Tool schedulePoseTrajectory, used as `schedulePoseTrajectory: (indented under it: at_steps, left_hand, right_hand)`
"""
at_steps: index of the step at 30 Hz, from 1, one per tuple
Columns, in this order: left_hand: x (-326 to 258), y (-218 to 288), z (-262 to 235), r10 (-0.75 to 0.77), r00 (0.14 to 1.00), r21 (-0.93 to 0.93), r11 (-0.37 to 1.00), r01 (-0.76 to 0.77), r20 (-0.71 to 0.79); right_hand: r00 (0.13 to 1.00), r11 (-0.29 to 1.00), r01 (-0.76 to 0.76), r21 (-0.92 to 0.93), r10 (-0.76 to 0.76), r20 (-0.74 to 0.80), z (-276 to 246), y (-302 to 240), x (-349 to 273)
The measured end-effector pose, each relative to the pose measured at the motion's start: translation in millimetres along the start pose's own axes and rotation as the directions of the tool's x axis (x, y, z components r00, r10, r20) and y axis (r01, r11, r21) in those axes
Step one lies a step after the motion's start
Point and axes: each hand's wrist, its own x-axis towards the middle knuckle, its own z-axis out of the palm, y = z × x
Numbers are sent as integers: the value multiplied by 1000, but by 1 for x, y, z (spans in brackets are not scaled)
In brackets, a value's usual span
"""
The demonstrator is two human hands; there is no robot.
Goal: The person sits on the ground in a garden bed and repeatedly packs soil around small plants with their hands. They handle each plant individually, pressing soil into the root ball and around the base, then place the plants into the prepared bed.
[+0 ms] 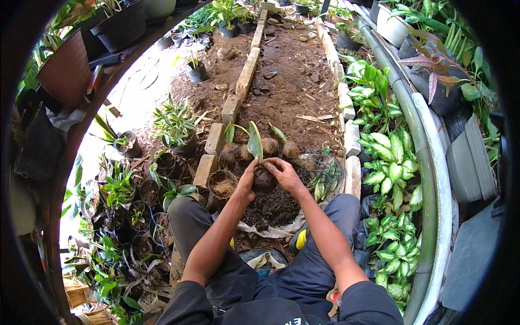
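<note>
The fingers (273, 164) of the right hand (284, 174) curl over a dark root ball (264, 179), while the left hand (247, 181) closes around its other side. A seedling (254, 142) with one broad green leaf rises from the ball, held above a heap of loose soil (271, 208) on a pale sack (273, 232) between the person's knees. Wrapped seedlings (281, 149) line the brick-edged bed (295, 81) just beyond; small black pots (142, 190) crowd the left.

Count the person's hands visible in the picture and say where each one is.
2. The left hand cups the left side of a soil ball with a green seedling; the right hand presses on its right side. None appears hidden.
</note>
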Motion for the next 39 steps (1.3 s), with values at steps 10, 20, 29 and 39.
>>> schedulePoseTrajectory:
  at_steps: [10,20,29,39]
  left_hand:
    - [-15,8,11,11,1000,41,999,-10,-22]
    - [-17,26,0,114,975,29,992,-122,189]
    - [-18,22,2,102,949,128,981,-146,299]
    - [-20,23,2,102,950,101,985,-137,296]
  right_hand:
    - [943,872,-24,488,182,-278,-12,47,28]
    - [985,908,-87,410,140,-100,-20,40,25]
    - [988,919,-87,385,128,-81,-9,27,15]
    - [994,899,-83,431,107,-33,-19,26,14]
